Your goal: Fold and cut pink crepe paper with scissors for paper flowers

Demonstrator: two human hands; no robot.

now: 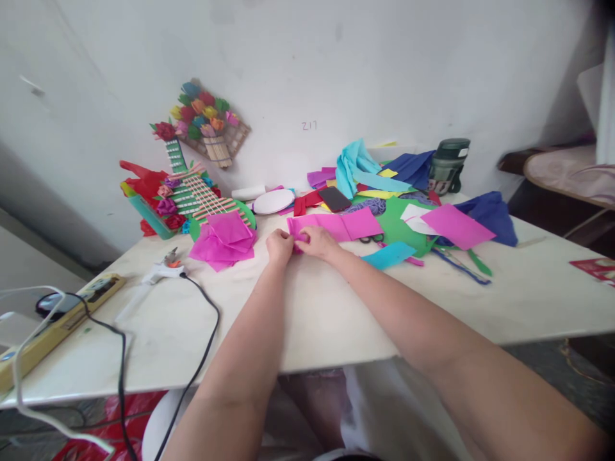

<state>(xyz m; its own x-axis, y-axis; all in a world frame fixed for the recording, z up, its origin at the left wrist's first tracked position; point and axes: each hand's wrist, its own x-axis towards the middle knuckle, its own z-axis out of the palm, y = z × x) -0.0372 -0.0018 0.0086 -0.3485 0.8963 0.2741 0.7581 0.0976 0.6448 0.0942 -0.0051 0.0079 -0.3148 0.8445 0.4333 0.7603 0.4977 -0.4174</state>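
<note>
Pink paper strip (331, 224) lies on the desk (331, 314), running rightward from the left hand (279, 247) and right hand (317, 242); both pinch its end with nearly closed fingers. Folding or creasing seems in hand; the next move probably calls for even fingertip pressure.

Power strip (70, 323) cropped left; red card (594, 269), right
</note>
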